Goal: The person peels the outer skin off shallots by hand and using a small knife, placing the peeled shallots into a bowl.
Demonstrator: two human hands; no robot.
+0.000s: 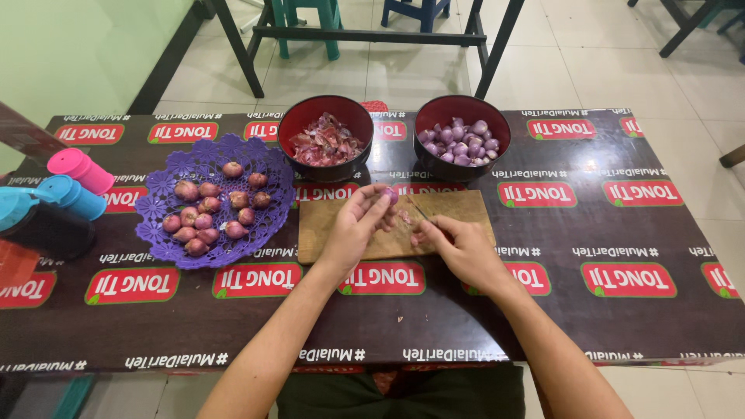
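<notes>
While the left hand (358, 225) pinches a shallot (391, 195) over the cutting board (458, 209) and the right hand (459, 247) grips a knife (423, 211), peeled shallots (460, 142) fill the far-right bowl (497, 128); about a dozen unpeeled shallots (211, 211) remain left.

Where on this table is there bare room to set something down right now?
Bare table lies right of the cutting board and peeled-shallot bowl, and along the near edge. Crowded: left side, with purple tray, peel bowl and lidded containers.

Small pink peeled shallot (390, 195), above cutting board (334, 225)
</notes>
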